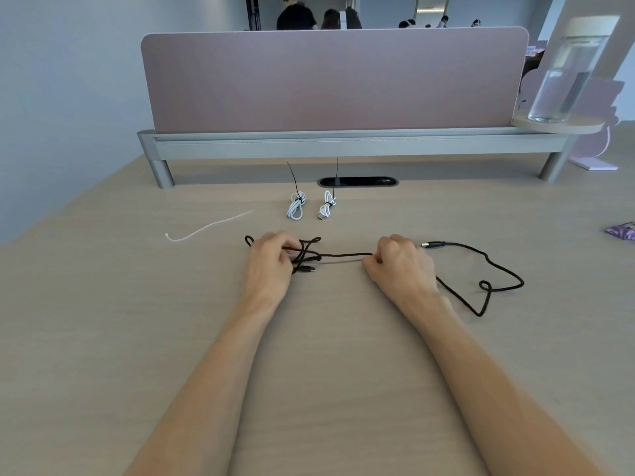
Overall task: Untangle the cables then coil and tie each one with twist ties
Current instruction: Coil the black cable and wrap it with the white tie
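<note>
A black braided cable [343, 256] lies across the wooden desk [103, 304]. My left hand [269, 262] pinches it at a tangled knot [305, 257] with a small plug beside it. My right hand [400, 266] grips the cable further right, so a short stretch runs taut between the hands. Beyond my right hand the cable loops loosely [488, 286] and ends in a USB plug [433, 244]. Behind the hands lie two coiled white cables [296, 208] [327, 208], each bound with a black tie. A loose white twist tie [206, 226] lies to the left.
A pink divider panel [333, 80] on a grey rail closes off the desk's far side, with a cable grommet [357, 182] below it. A water bottle [563, 73] stands on a round shelf at the right. A purple packet [622, 230] lies at the right edge. People sit beyond the divider.
</note>
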`<action>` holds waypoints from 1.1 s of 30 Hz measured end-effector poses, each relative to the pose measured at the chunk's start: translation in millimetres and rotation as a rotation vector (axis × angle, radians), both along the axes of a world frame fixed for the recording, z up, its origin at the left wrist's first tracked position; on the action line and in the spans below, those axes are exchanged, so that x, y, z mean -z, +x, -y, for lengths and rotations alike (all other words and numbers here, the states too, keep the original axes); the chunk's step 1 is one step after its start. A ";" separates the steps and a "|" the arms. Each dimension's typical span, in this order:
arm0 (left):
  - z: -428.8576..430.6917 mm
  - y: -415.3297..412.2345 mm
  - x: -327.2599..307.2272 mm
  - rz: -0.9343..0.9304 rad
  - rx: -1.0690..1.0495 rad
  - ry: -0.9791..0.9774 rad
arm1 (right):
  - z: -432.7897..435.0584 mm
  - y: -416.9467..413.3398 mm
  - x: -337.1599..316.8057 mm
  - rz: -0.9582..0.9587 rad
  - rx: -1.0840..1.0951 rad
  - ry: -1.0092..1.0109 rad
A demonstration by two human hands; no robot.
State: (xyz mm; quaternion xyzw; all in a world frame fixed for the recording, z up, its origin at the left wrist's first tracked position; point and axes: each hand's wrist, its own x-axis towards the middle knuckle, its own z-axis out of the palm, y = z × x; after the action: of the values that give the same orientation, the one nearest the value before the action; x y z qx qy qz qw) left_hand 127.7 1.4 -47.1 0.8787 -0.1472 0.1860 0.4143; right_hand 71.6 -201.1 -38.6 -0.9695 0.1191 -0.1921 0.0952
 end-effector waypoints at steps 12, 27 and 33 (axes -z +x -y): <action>8.8 -4.9 -0.7 -0.035 0.105 0.141 | -24.3 1.8 10.7 0.145 -0.629 0.051; 9.6 -14.4 -15.6 -0.250 0.116 -0.154 | -17.9 -1.8 4.4 0.197 -0.409 0.046; 13.1 -10.7 -13.3 -0.095 0.000 -0.255 | -18.1 -1.8 0.3 0.310 -0.314 0.004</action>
State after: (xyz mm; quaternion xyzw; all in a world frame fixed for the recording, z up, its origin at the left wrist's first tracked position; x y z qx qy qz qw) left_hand 117.0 -11.7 -33.9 0.8268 -0.1028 0.1612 0.5290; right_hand 69.8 -183.0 -38.9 -0.9349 -0.0489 -0.3212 0.1430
